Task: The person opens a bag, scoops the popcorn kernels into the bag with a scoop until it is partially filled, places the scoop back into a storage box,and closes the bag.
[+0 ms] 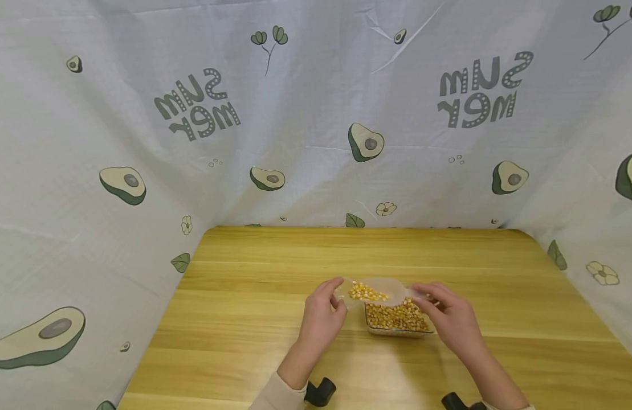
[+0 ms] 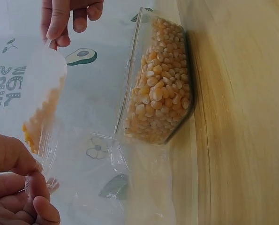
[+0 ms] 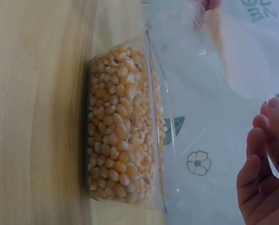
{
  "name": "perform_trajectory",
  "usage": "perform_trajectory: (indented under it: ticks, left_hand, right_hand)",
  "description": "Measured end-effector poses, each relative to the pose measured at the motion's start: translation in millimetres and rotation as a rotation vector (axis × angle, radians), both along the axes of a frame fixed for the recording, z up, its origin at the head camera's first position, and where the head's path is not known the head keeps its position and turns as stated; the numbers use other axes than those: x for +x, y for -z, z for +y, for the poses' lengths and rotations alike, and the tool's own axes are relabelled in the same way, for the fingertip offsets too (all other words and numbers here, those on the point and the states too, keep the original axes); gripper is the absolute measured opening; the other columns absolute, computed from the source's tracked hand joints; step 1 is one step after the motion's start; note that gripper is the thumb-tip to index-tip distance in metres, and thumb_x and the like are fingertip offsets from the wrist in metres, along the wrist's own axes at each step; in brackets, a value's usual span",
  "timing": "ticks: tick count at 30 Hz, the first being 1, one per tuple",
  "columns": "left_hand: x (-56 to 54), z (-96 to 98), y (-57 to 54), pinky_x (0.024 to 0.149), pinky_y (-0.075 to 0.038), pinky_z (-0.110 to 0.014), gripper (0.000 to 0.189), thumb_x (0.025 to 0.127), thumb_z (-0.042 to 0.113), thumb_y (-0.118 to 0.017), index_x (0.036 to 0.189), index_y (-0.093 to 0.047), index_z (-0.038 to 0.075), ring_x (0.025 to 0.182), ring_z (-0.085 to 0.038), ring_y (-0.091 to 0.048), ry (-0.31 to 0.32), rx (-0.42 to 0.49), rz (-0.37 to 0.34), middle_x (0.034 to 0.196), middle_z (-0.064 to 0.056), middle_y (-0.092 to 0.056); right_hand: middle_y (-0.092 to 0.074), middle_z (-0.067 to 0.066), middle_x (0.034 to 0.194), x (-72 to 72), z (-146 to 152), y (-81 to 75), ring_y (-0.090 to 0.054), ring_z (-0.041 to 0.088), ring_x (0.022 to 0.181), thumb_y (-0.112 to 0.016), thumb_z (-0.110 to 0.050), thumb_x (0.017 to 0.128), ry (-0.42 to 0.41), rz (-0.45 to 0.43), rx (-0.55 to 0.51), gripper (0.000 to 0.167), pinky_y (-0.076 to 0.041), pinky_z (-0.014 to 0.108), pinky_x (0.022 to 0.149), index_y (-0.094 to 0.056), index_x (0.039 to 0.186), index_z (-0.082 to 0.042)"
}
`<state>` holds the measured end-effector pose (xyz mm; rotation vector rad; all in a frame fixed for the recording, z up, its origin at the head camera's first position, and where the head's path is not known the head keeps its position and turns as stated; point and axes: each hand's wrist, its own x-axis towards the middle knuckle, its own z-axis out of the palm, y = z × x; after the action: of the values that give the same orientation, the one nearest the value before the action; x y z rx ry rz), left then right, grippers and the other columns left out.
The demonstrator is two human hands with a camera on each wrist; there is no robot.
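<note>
A whitish translucent scoop [image 1: 392, 289] carries yellow corn kernels [image 1: 364, 291] above the table. My right hand [image 1: 449, 319] pinches its handle between thumb and fingers. On the other side, my left hand [image 1: 321, 316] pinches the edge of a clear plastic bag [image 2: 116, 157], which hangs down thin and see-through in the left wrist view. The scoop's loaded front end overlaps the bag's mouth. Below the scoop stands a clear rectangular container [image 1: 398, 332] full of corn kernels [image 3: 120, 126], nearer my right hand and partly covered by the scoop in the head view.
The container stands on a wooden table [image 1: 244, 319]. A pale curtain [image 1: 305, 102] printed with avocados and lettering rises behind the table and along both sides. Black wrist-worn pieces [image 1: 321, 392] show at the bottom near both forearms.
</note>
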<state>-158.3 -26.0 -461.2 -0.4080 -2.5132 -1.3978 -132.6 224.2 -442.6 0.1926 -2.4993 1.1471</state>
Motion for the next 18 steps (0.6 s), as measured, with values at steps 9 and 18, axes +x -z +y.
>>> perform_trajectory:
  ticks: [9, 18]
  left_hand:
    - [1.5, 4.4, -4.1, 0.051, -0.039, -0.015, 0.045, 0.084, -0.01, -0.063, 0.128, -0.065, -0.001, 0.062, 0.003, -0.043, 0.019, 0.014, -0.018, 0.131, -0.019, -0.065]
    - [3.1, 8.2, -6.3, 0.047, -0.037, -0.013, 0.048, 0.082, -0.012, -0.062, 0.128, -0.064, -0.004, 0.058, 0.004, -0.038, 0.035, 0.013, -0.011, 0.132, -0.022, -0.064]
  right_hand:
    - [-0.07, -0.001, 0.091, -3.3, -4, -7.6, -0.055, -0.008, 0.073, -0.075, 0.001, 0.083, -0.038, 0.174, 0.136, 0.027, -0.047, 0.011, 0.059, -0.076, 0.106, -0.014]
    - [-0.064, -0.008, 0.088, -3.5, -9, -19.5, -0.042, -0.006, 0.062, -0.079, 0.0, 0.079, -0.049, 0.218, 0.237, 0.031, -0.041, 0.019, 0.051, -0.074, 0.105, -0.015]
